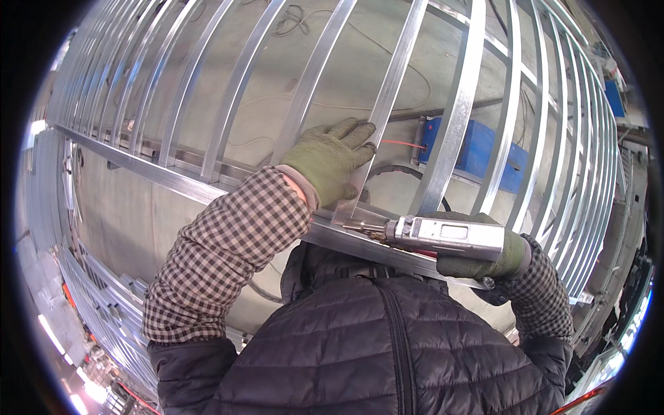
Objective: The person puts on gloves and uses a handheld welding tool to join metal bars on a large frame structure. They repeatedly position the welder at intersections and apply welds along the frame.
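Observation:
My left hand [330, 158], in a green glove, lies across a bright metal bar [391, 90] with its fingers stretched out and thumb apart. My right hand [512, 254], gloved alike, is closed around a silver handheld welding gun [453, 235] with a boxy body and slim nozzle. The nozzle tip points left, close to where the bar meets the near rail [332, 236] of the metal frame. Whether the tip touches the metal, I cannot tell. The gun's body hides part of my right fingers.
Many parallel bars [242, 83] span the frame away from me, with gaps between them. Beneath the bars, a blue box-shaped machine [477, 149] stands on the grey floor [339, 90], where cables [294, 21] also lie. Stacked metal lengths [43, 187] are at the far left.

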Motion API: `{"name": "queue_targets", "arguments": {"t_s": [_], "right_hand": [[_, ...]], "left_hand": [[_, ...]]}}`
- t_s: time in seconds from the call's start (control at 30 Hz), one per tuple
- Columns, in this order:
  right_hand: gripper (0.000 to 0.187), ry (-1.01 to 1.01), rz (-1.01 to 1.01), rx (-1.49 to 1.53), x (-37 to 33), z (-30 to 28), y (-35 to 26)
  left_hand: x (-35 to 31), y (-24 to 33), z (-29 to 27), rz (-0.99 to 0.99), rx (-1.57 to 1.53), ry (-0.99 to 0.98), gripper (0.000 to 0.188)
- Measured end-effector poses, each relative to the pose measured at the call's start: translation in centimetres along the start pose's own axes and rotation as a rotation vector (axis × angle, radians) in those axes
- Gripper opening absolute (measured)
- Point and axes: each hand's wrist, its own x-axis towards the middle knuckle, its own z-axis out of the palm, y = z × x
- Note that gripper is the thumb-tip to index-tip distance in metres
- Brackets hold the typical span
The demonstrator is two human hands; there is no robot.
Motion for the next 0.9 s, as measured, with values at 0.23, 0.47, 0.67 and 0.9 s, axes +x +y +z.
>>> {"name": "queue_targets", "arguments": {"t_s": [0.23, 0.47, 0.67, 0.9], "right_hand": [[0.06, -0.121, 0.235, 0.207, 1.2, -0.1, 1.7], [0.063, -0.155, 0.204, 0.276, 0.8, -0.2, 3.2], [0.059, -0.16, 0.307, 0.354, 0.9, -0.1, 2.9], [0.055, -0.183, 0.372, 0.329, 1.3, -0.8, 2.0]], "left_hand": [[0.5, 0.6, -0.1, -0.052, -0.028, -0.048, 0.075], [0.5, 0.9, -0.1, -0.056, -0.003, -0.038, 0.074], [0.5, 1.0, -0.2, -0.06, 0.003, -0.042, 0.073], [0.7, 1.1, -0.2, -0.105, -0.008, -0.088, 0.072]]}}
